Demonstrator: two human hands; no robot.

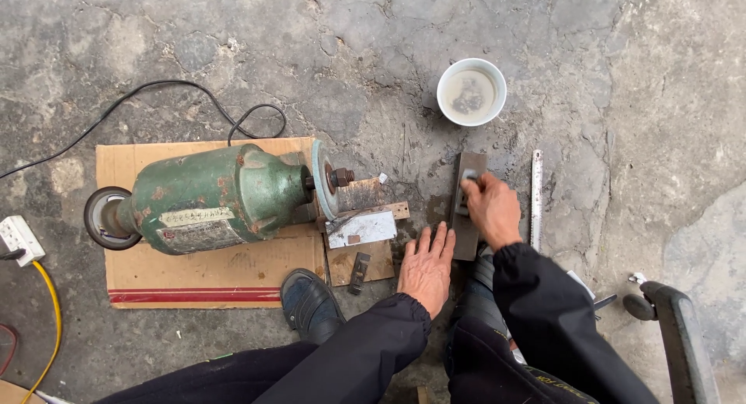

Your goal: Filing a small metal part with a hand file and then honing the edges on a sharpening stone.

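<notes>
Two bare hands are working low over a cracked concrete floor (637, 78), seen from above. The right hand (491, 208) is closing its fingers on a small grey metal piece (469, 175) and pressing it onto the far end of a dark, flat sharpening stone (467, 210), which is lying lengthwise on the floor between the two hands. The left hand (427, 268) is resting palm down with its fingers spread and straight, gripping nothing, its fingertips lying just beside the stone's left edge. Both forearms are wearing dark sleeves.

A white cup (471, 91) holding cloudy liquid is standing beyond the stone, near its far end. A narrow metal ruler (536, 198) is lying parallel to the stone, just to its right. To the left, a green bench grinder (214, 198) is sitting on a sheet of cardboard (194, 276), with its grinding wheel (323, 179) facing the hands and a black cord (116, 109) trailing away behind it. A dark shoe (309, 303) is resting at the cardboard's near edge. A white power strip (19, 239) is lying at the far left, well apart from the hands.
</notes>
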